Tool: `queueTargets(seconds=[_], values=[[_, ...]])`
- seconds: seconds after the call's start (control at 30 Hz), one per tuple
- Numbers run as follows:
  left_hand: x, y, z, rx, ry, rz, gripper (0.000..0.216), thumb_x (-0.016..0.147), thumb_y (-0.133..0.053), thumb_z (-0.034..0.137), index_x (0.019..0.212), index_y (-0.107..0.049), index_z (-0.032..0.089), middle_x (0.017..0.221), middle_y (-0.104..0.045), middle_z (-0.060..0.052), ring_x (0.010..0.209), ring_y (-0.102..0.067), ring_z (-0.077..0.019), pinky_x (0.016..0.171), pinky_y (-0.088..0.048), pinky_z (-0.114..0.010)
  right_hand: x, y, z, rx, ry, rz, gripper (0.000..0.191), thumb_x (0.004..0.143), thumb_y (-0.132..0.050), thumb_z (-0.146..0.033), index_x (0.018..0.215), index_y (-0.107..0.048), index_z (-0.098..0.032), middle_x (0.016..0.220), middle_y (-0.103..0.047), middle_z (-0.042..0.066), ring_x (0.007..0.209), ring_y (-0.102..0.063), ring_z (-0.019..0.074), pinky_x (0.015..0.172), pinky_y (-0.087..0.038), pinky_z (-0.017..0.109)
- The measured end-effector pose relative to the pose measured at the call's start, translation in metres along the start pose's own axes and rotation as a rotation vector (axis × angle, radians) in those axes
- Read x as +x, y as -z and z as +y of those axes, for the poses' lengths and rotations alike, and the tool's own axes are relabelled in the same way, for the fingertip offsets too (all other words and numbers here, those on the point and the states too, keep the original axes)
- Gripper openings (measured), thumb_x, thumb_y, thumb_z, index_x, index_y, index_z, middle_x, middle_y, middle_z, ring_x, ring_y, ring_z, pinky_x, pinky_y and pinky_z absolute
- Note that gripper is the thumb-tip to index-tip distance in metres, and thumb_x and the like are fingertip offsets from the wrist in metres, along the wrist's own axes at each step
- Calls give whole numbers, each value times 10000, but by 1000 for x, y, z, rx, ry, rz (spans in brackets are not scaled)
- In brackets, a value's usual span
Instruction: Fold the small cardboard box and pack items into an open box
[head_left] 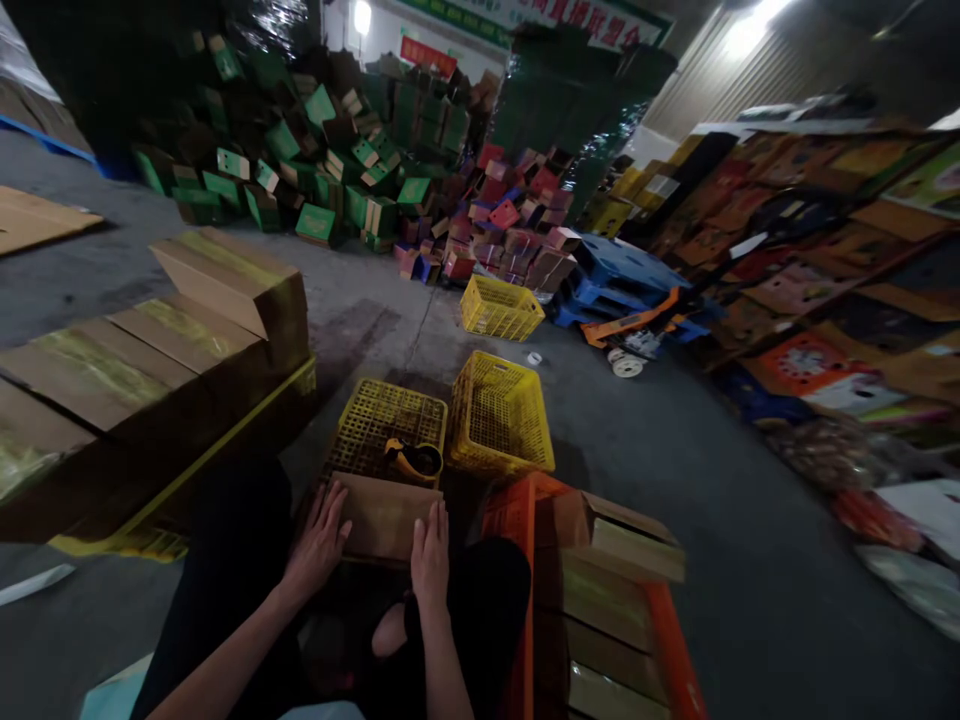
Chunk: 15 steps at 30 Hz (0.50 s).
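Note:
A small brown cardboard box [390,518] lies in front of my knees, its closed top facing me. Across its left end rests my left hand [322,532], open, with the fingers stretched out and the thumb on the top. At the right end my right hand [430,548] lies along the edge, open, fingers straight and close together. Just beyond the box, a yellow and black tape dispenser [414,460] sits on an upturned yellow crate [390,412]. The undersides of both hands and the lower part of the box are hidden.
Taped boxes [135,350] fill a yellow crate [225,462] on my left. An orange crate [534,560] with several boxes stands right. Ahead are two yellow crates, one nearer [501,460] and one farther [501,322]. An orange pallet jack [637,325] stands by blue pallets [611,265].

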<state>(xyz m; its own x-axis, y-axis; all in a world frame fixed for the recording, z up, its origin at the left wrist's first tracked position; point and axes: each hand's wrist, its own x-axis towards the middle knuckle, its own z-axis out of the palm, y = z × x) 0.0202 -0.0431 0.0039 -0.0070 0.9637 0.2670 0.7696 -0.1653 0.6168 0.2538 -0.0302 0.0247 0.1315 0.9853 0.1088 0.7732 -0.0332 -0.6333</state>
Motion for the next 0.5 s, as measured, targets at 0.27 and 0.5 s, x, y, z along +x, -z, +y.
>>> queueTargets(seconds=[0.27, 0.5], values=[[-21, -6, -7, -312, 369, 12, 730, 954, -460, 401, 1570, -174, 133, 1615, -266, -195, 1492, -260, -307, 1201, -268, -514, -15, 3, 25, 379, -370, 35, 891, 890, -281, -731, 1353, -576, -28, 1414, -554, 223, 1343, -518, 307, 1131, -384, 398], [-8, 8, -6, -431, 448, -16, 674, 912, -506, 457, 1476, -390, 106, 1442, -538, -199, 1353, -498, -332, 1112, -416, -508, -17, 7, 22, 510, -386, 42, 743, 940, -299, -653, 1299, -643, -101, 1258, -686, 177, 1109, -693, 281, 880, -563, 369]])
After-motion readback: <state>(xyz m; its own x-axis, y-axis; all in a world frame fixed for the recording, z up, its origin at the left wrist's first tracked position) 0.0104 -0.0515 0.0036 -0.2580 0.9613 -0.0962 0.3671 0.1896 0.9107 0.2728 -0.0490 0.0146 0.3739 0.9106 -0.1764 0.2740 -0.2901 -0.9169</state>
